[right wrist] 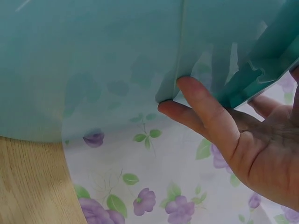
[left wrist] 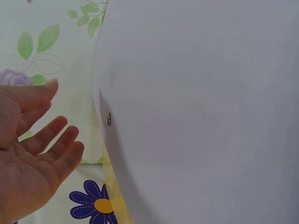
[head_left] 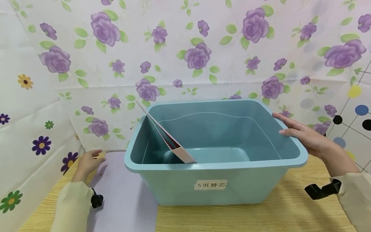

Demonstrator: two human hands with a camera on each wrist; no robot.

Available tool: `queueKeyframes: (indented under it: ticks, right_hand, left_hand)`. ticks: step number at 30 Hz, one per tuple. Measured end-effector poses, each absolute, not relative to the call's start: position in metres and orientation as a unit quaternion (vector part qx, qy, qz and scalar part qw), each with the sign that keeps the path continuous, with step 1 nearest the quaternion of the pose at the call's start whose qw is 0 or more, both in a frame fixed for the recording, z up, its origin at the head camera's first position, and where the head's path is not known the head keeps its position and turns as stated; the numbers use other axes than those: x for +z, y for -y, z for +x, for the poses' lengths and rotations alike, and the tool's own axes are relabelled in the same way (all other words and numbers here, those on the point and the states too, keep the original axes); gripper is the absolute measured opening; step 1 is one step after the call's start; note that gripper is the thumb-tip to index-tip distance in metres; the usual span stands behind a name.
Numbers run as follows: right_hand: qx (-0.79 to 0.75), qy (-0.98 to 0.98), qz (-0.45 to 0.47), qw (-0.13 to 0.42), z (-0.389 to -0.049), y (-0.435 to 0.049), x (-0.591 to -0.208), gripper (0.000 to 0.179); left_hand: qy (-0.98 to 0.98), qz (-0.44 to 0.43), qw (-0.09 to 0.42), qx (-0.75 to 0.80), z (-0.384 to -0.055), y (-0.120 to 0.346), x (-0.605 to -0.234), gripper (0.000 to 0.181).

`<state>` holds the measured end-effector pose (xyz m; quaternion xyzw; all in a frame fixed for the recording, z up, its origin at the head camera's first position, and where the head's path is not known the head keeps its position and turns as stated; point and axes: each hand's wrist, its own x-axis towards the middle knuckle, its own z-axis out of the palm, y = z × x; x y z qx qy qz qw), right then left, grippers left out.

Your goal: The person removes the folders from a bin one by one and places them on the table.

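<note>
A blue-green plastic bin (head_left: 220,190), with a label on its front, stands on the table. My right hand (head_left: 310,138) grips its right rim, the thumb over the inside; in the right wrist view, fingertips (right wrist: 187,84) touch the outer wall. A pale pink binder-like folder (head_left: 183,154) leans slanted inside the bin, its upper corner above the left rim. My left hand (head_left: 88,163) holds nothing, its fingers loosely bent, by the far left edge of a flat lavender board (head_left: 121,193). A small metal rivet (left wrist: 109,119) shows on that board in the left wrist view.
The wooden table (head_left: 208,219) shows in front of the bin and to its right. A flowered cloth (head_left: 174,58) hangs close behind the bin. Another patterned cloth (head_left: 26,106) stands at the left, and a dotted one (head_left: 355,119) at the right.
</note>
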<state>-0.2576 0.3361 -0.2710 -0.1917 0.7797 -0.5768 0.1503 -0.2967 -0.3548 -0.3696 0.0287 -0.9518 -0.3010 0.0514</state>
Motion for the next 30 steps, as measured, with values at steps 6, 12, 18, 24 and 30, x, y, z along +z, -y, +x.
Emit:
queueKeyframes:
  ticks: [6, 12, 18, 24, 30]
  right_hand:
    - [-0.540, -0.812, -0.185, 0.117, -0.255, -0.336, -0.270, 0.059]
    - [-0.513, -0.834, -0.186, 0.081, -0.250, -0.335, -0.266, 0.056]
    - [-0.503, -0.847, -0.165, 0.053, -0.245, -0.332, -0.262, 0.055]
    - [-0.443, -0.887, -0.130, 0.021, -0.239, -0.330, -0.255, 0.053]
    - [-0.421, -0.898, -0.122, -0.025, -0.231, -0.328, -0.249, 0.051]
  left_hand:
    - [0.945, 0.031, 0.048, -0.324, -0.293, 0.353, -0.364, 0.057]
    - [0.937, 0.022, 0.060, -0.343, -0.291, 0.351, -0.358, 0.057]
    - [0.930, 0.036, 0.050, -0.361, -0.290, 0.350, -0.355, 0.063]
    - [0.924, 0.035, 0.053, -0.376, -0.288, 0.351, -0.351, 0.063]
    - [0.921, 0.034, 0.055, -0.384, -0.282, 0.352, -0.343, 0.067]
